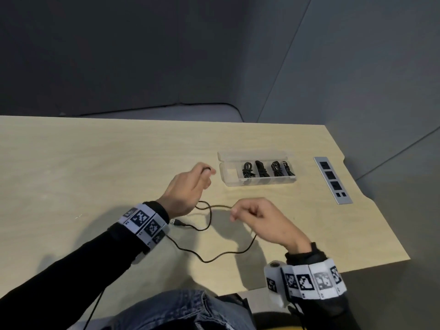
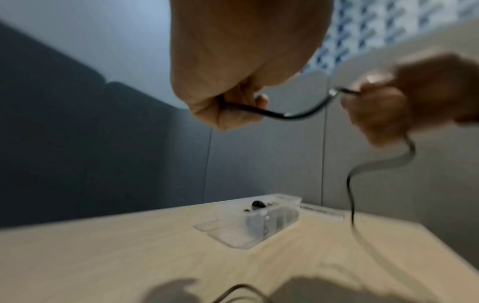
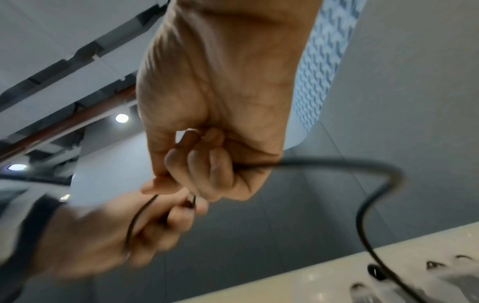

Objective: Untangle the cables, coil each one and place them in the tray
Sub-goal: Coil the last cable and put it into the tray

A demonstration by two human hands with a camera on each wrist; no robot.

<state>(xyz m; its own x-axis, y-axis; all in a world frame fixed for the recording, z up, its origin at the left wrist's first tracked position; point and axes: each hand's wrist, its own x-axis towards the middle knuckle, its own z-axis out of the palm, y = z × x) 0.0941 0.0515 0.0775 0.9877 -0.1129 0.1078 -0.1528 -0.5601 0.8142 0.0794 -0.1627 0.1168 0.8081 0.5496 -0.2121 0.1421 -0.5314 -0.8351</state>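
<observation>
A thin black cable (image 1: 215, 257) trails in loose loops over the wooden table (image 1: 95, 163), its USB plug (image 1: 175, 222) lying by my left wrist. My left hand (image 1: 190, 186) is raised above the table and grips a stretch of the cable (image 2: 272, 114) in its curled fingers. My right hand (image 1: 257, 217) pinches the same cable (image 3: 337, 162) a little to the right, between thumb and curled fingers. The clear plastic tray (image 1: 228, 177) stands beyond both hands, with several coiled black cables (image 1: 262, 169) in its compartments.
A grey socket strip (image 1: 332, 179) is set into the table at the right. The tray's lid (image 1: 252, 154) lies open behind it. The table's right and near edges are close to my right arm. Grey padded walls stand behind.
</observation>
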